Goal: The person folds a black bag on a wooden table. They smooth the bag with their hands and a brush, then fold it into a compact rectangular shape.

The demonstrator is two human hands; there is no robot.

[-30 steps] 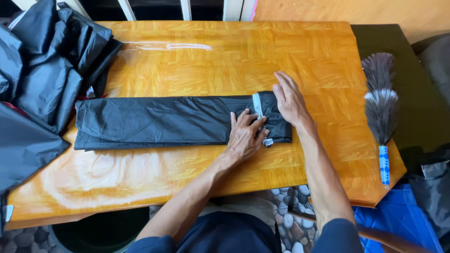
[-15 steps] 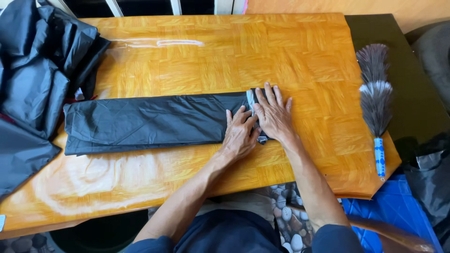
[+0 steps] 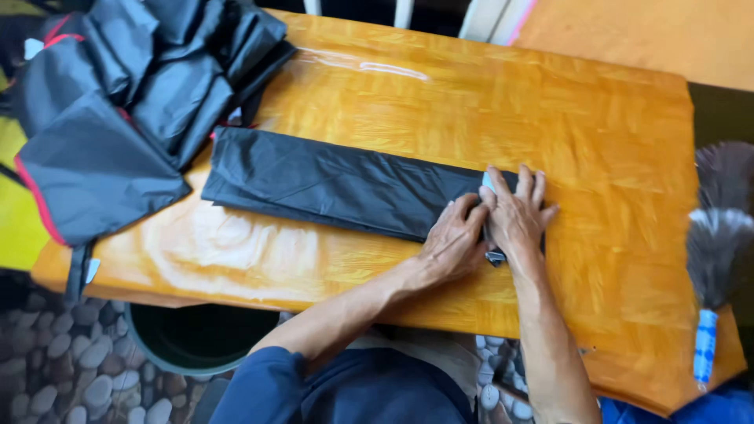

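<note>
Closer now, both hands (image 3: 487, 232) press flat on folded black fabric (image 3: 330, 184).

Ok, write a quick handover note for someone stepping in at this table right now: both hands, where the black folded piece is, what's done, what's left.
Left hand: flat, palm down on the right end of the folded black fabric strip, holding nothing.
Right hand: flat beside it on the same end, fingers spread, partly covering a pale blue band.
Strip: lies lengthwise across the orange wooden table, already folded long and narrow.
Pile of loose black fabric: at the table's far left corner, unfolded.
Feather duster: on the table's right edge, untouched.
Left, by the look of it: the strip's right end under the hands, then the pile.
</note>
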